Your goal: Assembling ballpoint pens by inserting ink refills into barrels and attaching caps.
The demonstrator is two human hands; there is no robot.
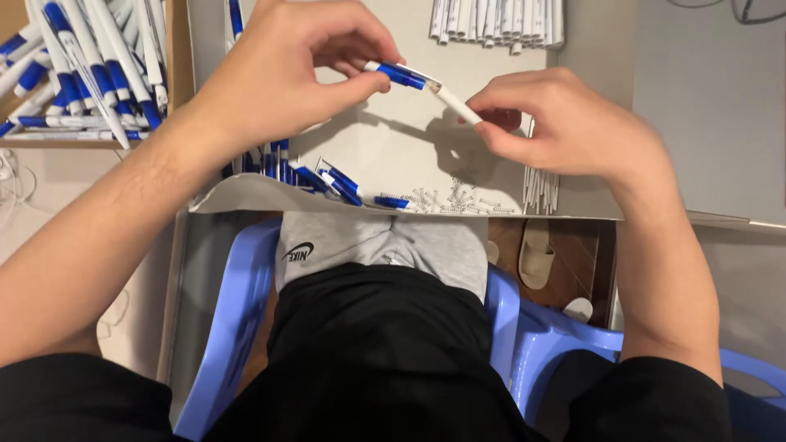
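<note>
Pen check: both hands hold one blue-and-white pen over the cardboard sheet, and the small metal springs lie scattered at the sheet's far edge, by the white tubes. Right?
Not quite. The springs lie at the near edge of the cardboard sheet, next to the loose blue pen parts, as the head view shows. The rest holds: left hand and right hand both hold one blue-and-white pen over the sheet.

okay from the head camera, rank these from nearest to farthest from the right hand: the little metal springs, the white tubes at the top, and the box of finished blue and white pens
From the right hand:
1. Pile of small metal springs, just below the hand on the white board.
2. Row of white plastic tubes, above the hand at the top edge.
3. Cardboard box of blue and white pens, far across at the upper left.
</note>
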